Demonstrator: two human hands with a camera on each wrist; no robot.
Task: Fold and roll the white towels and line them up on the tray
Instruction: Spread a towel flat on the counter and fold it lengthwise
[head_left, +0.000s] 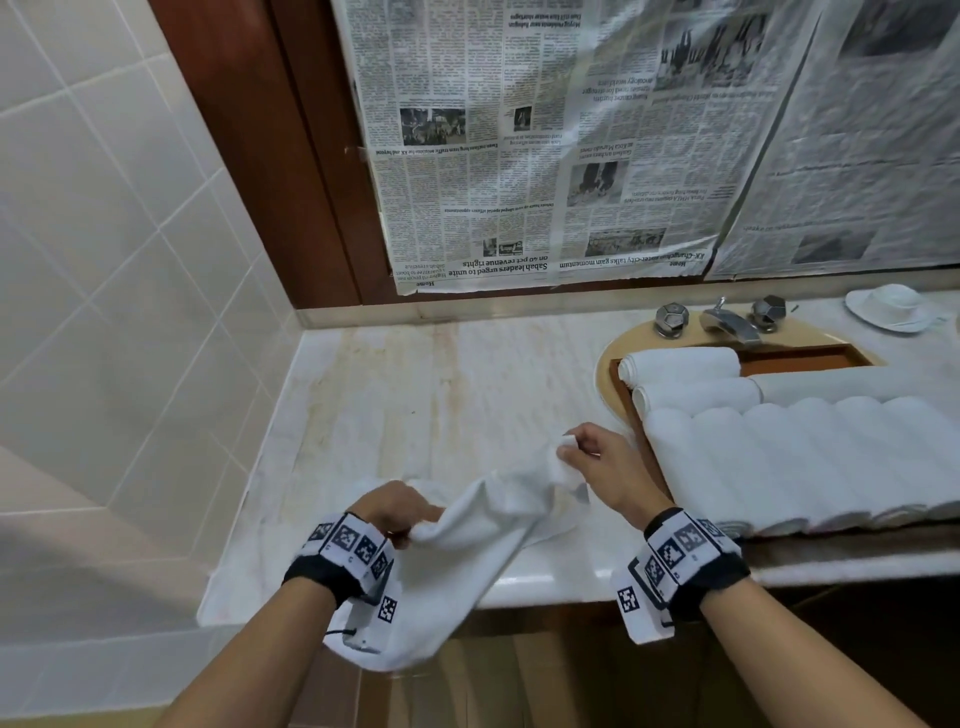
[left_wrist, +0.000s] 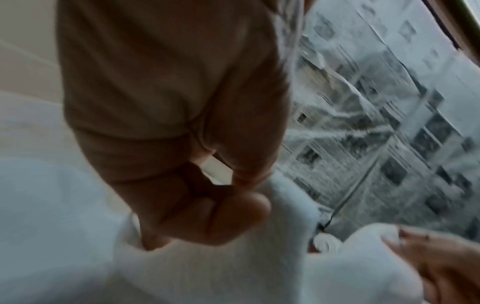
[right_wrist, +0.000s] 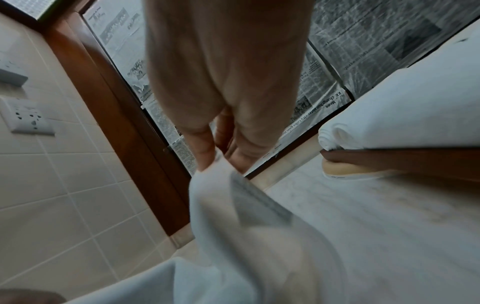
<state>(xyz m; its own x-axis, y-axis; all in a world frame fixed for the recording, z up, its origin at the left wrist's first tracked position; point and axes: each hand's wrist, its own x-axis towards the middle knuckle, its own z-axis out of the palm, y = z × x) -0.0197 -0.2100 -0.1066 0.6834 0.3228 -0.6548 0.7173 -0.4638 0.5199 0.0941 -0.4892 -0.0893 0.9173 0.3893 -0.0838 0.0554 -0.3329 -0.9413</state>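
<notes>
We held one unrolled white towel (head_left: 467, 525) with both hands above the front part of the marble worktop (head_left: 415, 395). Our left hand (head_left: 389, 506) had its fingers (left_wrist: 228, 218) curled tight around a bunched edge of the towel. Our right hand (head_left: 602, 467) pinched another corner between thumb and fingers (right_wrist: 200, 148), a little higher and further from us. The cloth hung slack between the two hands, and its lower part dropped over the front edge of the worktop.

To the right, the brown wooden tray (head_left: 623, 384) sat over the sink, and it already carried the rolled towels (head_left: 779, 457): one row lay side by side, touching each other, and more rolls lay crosswise behind them. Behind the tray we saw the metal faucet (head_left: 727, 322) with two handles, and a white cup on a saucer (head_left: 891, 306) at the far right. Newspaper sheets (head_left: 571, 145) covered the wall above the worktop.
</notes>
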